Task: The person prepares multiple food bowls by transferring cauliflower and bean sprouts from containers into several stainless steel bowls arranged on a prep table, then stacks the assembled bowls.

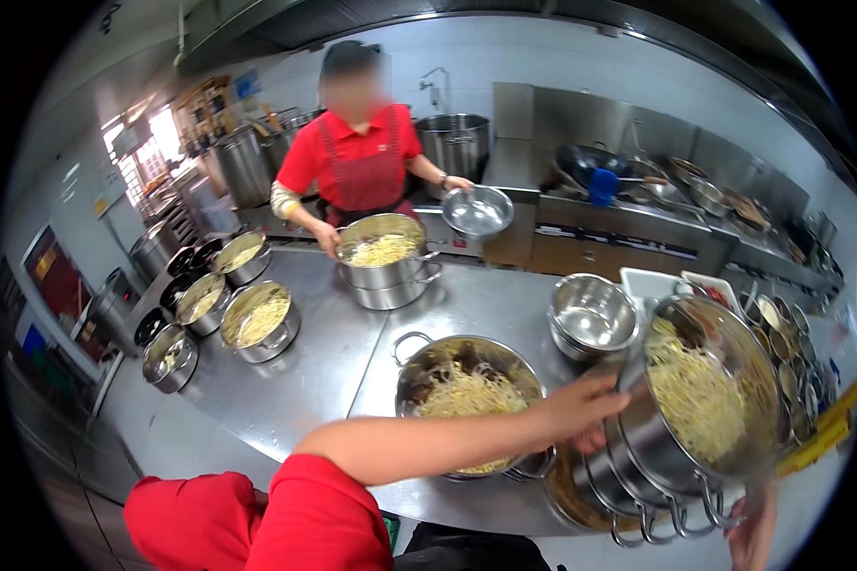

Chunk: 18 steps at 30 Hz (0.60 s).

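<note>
My left arm, in a red sleeve, stretches across to the right. My left hand grips the near-left side of a steel pot of bean sprouts, its fingers curled at the wall. This pot sits tilted on top of a stack of nested steel pots whose loop handles line up in front. At the lower right, my right hand is close by the top pot's handle; it is blurred and partly cut off, so its grip is unclear. Beneath my left forearm stands another two-handled pot filled with bean sprouts.
Across the steel table, a co-worker holds a steel bowl and touches stacked pots of sprouts. Several sprout pots stand left. Nested steel bowls, white trays and ladles lie right.
</note>
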Available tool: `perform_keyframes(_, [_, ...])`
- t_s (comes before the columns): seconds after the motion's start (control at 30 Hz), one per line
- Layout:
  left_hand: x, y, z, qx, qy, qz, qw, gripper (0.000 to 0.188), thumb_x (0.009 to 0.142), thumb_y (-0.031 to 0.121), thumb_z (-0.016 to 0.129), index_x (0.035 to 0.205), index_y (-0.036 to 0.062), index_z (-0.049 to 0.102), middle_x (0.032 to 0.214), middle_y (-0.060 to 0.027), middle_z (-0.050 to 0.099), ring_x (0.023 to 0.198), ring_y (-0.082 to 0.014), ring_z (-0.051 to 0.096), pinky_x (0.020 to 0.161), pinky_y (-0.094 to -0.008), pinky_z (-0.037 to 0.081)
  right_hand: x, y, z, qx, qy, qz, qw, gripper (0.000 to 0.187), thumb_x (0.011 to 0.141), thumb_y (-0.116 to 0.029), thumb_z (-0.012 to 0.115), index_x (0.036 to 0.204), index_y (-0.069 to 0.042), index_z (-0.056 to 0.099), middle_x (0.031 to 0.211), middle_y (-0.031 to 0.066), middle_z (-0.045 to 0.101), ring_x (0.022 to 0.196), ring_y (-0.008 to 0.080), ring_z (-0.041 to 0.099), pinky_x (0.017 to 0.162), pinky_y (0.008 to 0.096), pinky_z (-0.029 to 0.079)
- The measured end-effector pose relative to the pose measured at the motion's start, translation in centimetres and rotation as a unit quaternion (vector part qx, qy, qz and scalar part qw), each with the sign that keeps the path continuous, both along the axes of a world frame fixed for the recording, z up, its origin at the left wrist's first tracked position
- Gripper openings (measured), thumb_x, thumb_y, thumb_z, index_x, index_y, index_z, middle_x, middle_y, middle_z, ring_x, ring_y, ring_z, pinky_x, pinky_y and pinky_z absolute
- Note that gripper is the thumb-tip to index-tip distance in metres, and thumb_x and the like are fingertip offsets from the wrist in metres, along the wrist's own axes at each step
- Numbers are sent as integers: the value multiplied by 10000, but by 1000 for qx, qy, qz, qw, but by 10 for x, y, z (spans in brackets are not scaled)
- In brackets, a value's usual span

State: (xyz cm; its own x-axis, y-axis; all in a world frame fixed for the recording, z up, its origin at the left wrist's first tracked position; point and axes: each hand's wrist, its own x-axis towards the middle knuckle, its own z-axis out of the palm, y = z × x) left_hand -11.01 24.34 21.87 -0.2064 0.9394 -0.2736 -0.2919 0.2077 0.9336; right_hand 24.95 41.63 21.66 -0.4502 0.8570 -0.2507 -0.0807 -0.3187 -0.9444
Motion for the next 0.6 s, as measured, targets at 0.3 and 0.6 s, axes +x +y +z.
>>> perform_keyframes(0.3, [-239, -209, -126, -12, 39, 493, 869, 365, 861, 169, 534, 1194, 29, 482, 1073, -149, 567, 773, -221, 619, 649, -306, 542, -4, -100, -134, -162, -140, 413, 885, 204, 748, -165, 664, 887, -32, 597, 733, 13, 558, 576, 97, 482, 504, 217, 382])
perform_keyframes(0.6, [-331, -315, -268, -55, 51, 754, 653, 311, 793, 184, 611, 1045, 22, 528, 907, -88, 594, 727, -146, 563, 600, -287, 462, -193, -170, -92, -121, -150, 489, 851, 242, 849, -211, 601, 977, -6, 585, 779, 31, 576, 679, 107, 521, 611, 229, 414])
